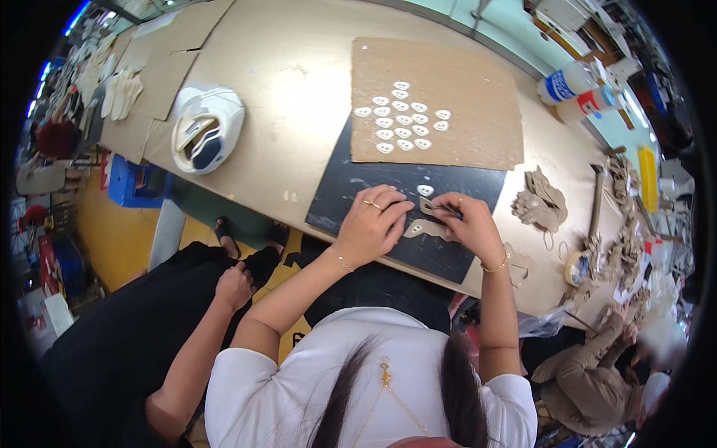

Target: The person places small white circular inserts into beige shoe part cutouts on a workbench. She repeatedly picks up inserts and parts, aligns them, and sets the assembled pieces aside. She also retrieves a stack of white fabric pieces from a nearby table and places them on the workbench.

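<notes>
My right hand (472, 233) pinches the edge of a small tan flat piece (426, 206) over the black mat (358, 193). Something thin and dark shows between its fingers; I cannot make out what it is. Just below lies a longer, wavy-edged tan piece (431, 231) with a small white patch at its left end. My left hand (373, 224) rests on the mat left of these pieces, fingers bent and slightly apart, seemingly holding nothing. Above the pinched piece sits a white rounded-triangle piece (425, 190) with holes. More such white pieces (402, 119) lie in rows on a brown board (478, 97).
A white cap (208, 127) stands at the table's left edge. To the right are a heap of tan pieces (539, 200), a hammer-like tool (595, 198) and two bottles (575, 88). One person's arm (196, 351) is close at my left; another person (594, 373) sits at lower right.
</notes>
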A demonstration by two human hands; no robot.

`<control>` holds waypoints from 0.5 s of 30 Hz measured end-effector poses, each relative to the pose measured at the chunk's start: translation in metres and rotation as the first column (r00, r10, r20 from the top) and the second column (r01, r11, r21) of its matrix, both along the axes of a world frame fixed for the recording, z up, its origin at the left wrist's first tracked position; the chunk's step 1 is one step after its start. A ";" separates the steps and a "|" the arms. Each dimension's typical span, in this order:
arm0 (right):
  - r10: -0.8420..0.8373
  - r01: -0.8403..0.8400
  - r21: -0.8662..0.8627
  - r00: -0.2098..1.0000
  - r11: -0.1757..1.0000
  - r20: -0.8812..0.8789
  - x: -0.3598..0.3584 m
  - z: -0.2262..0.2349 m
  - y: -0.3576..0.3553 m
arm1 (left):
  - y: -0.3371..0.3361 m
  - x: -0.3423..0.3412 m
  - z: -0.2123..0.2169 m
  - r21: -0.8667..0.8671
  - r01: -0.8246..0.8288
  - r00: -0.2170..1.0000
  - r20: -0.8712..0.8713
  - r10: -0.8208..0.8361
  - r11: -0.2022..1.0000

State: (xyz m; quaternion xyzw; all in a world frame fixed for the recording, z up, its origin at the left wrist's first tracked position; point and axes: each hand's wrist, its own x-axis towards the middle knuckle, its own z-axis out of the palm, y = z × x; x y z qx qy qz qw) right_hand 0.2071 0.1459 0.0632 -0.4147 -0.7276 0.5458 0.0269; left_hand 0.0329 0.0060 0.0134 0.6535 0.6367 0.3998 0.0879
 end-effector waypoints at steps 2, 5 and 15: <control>-0.048 0.048 -0.023 0.999 0.999 0.015 -0.001 -0.001 -0.002 | 0.000 -0.001 0.001 0.002 0.008 1.000 0.006 -0.008 1.000; 0.021 -0.023 0.048 0.999 0.999 0.045 0.001 -0.006 0.005 | 0.000 0.000 0.000 0.006 0.004 1.000 0.014 -0.004 1.000; 0.319 -0.309 0.274 0.948 0.911 0.008 -0.010 -0.005 0.037 | 0.001 0.002 -0.003 -0.030 0.008 0.999 -0.038 -0.009 1.000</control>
